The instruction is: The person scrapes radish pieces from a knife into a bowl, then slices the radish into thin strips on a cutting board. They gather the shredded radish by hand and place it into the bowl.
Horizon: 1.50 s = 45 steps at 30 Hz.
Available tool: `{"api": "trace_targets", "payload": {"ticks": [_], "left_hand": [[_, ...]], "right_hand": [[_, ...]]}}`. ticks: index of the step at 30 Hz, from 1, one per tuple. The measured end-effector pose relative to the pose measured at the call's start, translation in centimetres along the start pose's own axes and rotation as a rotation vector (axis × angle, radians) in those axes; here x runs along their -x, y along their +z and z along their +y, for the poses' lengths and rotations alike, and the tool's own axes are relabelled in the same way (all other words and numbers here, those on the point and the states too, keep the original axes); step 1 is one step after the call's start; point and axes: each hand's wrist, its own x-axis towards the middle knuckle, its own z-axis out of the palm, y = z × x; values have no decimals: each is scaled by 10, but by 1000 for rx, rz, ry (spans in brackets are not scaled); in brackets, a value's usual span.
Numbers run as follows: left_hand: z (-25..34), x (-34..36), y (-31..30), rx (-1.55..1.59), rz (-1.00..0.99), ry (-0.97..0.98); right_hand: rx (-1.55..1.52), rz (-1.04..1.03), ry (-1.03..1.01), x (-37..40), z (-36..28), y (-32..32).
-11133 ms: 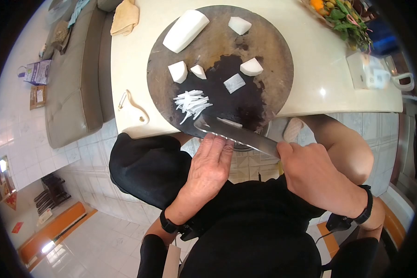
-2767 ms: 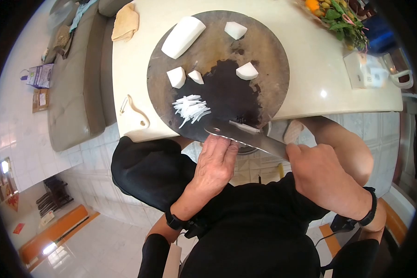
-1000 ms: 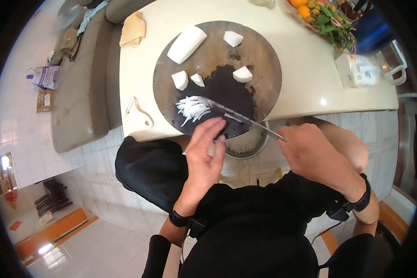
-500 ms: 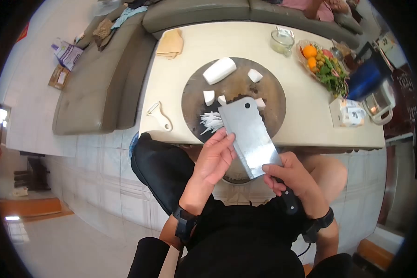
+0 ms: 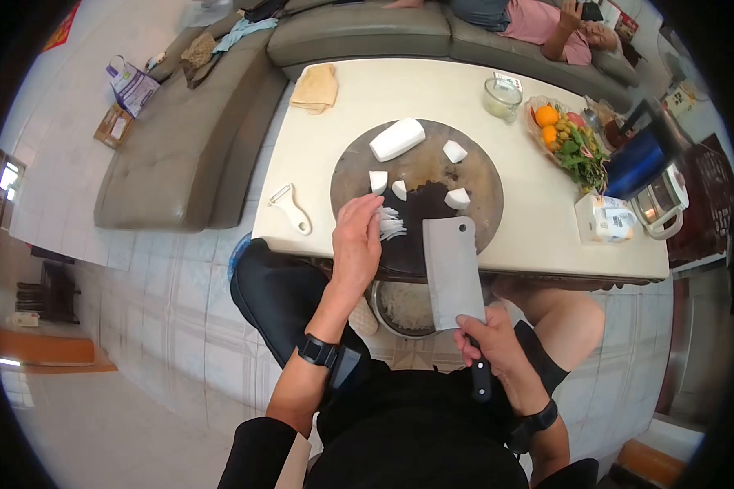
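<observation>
In the head view my right hand (image 5: 497, 342) grips the black handle of a cleaver (image 5: 453, 273). Its broad blade points away from me, over the near edge of a round cutting board (image 5: 485, 191). My left hand (image 5: 357, 243) lies at the board's left side, fingers stretched out and touching a small pile of white shreds (image 5: 391, 224), which they partly cover. Behind the pile are a large peeled white radish piece (image 5: 397, 140) and several cut chunks, among them a white chunk (image 5: 455, 151) and another white chunk (image 5: 457, 198).
On the table (image 5: 298, 155) are a peeler (image 5: 292, 212), a yellow cloth (image 5: 315, 88), a glass cup (image 5: 501, 99), a fruit basket (image 5: 553, 122), a tissue pack (image 5: 605, 220) and a glass pitcher (image 5: 662, 200). Below sits a metal pot (image 5: 408, 310). A person (image 5: 538, 28) lies on the sofa (image 5: 359, 37).
My left hand has left the cleaver's blade and moved left onto the white shreds. The cleaver has swung upright and shifted nearer to me, uncovering the board's middle. The view has tilted upward slightly.
</observation>
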Motion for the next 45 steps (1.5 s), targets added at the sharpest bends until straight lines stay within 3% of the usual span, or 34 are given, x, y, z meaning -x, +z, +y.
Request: {"api": "trace_targets", "payload": {"ticks": [4, 21, 31, 38, 45], "left_hand": [[-12, 3, 12, -91, -49, 99], [-10, 4, 11, -80, -211, -9], [1, 21, 16, -108, -179, 27], [60, 93, 44, -27, -17, -5], [80, 149, 69, 227, -243, -96]], "right_hand": [[-47, 7, 1, -4, 12, 9], [-316, -8, -6, -61, 30, 91], [-199, -141, 6, -63, 33, 72], [105, -155, -29, 12, 49, 11], [93, -15, 161, 70, 68, -15]]}}
